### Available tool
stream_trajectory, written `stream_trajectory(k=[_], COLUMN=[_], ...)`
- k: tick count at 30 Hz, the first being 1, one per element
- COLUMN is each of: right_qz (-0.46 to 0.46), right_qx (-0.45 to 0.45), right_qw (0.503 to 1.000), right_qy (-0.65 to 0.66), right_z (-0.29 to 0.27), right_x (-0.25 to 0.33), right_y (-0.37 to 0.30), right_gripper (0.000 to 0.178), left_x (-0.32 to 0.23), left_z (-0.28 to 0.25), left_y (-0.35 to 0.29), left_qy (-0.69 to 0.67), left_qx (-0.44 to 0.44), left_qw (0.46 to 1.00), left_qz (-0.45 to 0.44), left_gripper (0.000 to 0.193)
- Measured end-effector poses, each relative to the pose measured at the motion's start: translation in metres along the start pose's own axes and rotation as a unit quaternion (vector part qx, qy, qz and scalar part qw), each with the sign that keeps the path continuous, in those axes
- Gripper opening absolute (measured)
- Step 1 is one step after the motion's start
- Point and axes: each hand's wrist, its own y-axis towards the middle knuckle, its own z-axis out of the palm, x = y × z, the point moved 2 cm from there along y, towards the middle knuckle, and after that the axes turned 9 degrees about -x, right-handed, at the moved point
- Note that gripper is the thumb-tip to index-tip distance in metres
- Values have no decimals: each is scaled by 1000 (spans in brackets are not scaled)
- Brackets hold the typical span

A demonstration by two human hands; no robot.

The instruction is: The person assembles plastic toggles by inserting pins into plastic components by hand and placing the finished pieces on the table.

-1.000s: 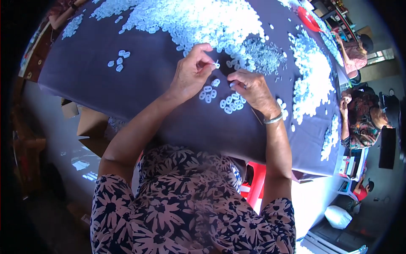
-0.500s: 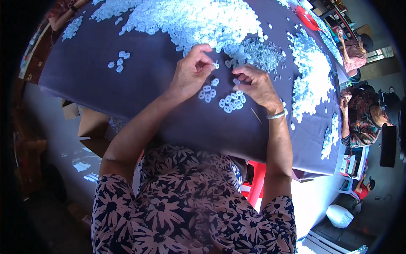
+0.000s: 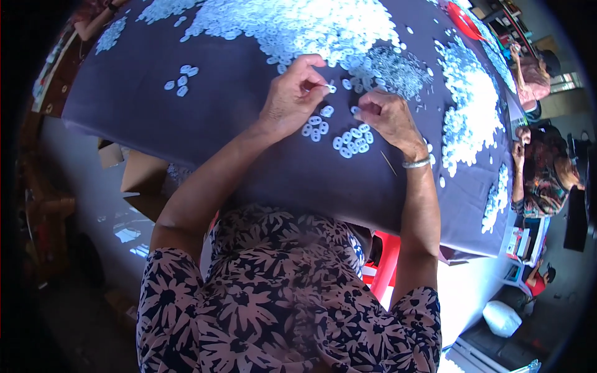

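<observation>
My left hand (image 3: 292, 99) is raised over the dark tablecloth (image 3: 249, 174), thumb and forefinger pinching a small white oval piece (image 3: 331, 89). To its right, the fingertips of my right hand (image 3: 388, 121) are closed at another white two-holed oval piece (image 3: 355, 110); the fingers partly hide it. Between and below the hands lie two small groups of these ovals, a left group (image 3: 316, 129) and a right group (image 3: 352, 142). A thin stick-like tool (image 3: 388, 163) rests beside my right wrist, which wears a bangle (image 3: 416, 163).
A large heap of white ovals (image 3: 298, 28) spreads across the far side. Small clear pieces (image 3: 398, 71) are piled beyond my right hand. Another heap (image 3: 469, 112) and a red dish (image 3: 465, 22) are on the right, where other people (image 3: 547, 161) sit. Several ovals (image 3: 182, 81) lie at left.
My right thumb and fingers have closed together at the oval piece. My left hand keeps its pinch. The whole view has shifted slightly.
</observation>
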Motion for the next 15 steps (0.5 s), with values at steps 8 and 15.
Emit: stream_trajectory(k=[8, 15], right_qz=[-83, 53], right_qx=[-29, -91], right_qw=[996, 944], right_qy=[24, 314], right_z=[13, 14], right_x=[14, 3], right_y=[-2, 3], right_gripper=[15, 11], left_x=[-4, -5], left_z=[3, 7], left_y=[-3, -1], left_qy=[12, -3], left_qx=[19, 68], left_qw=[1000, 997], left_qz=[-7, -29], left_gripper=[37, 39])
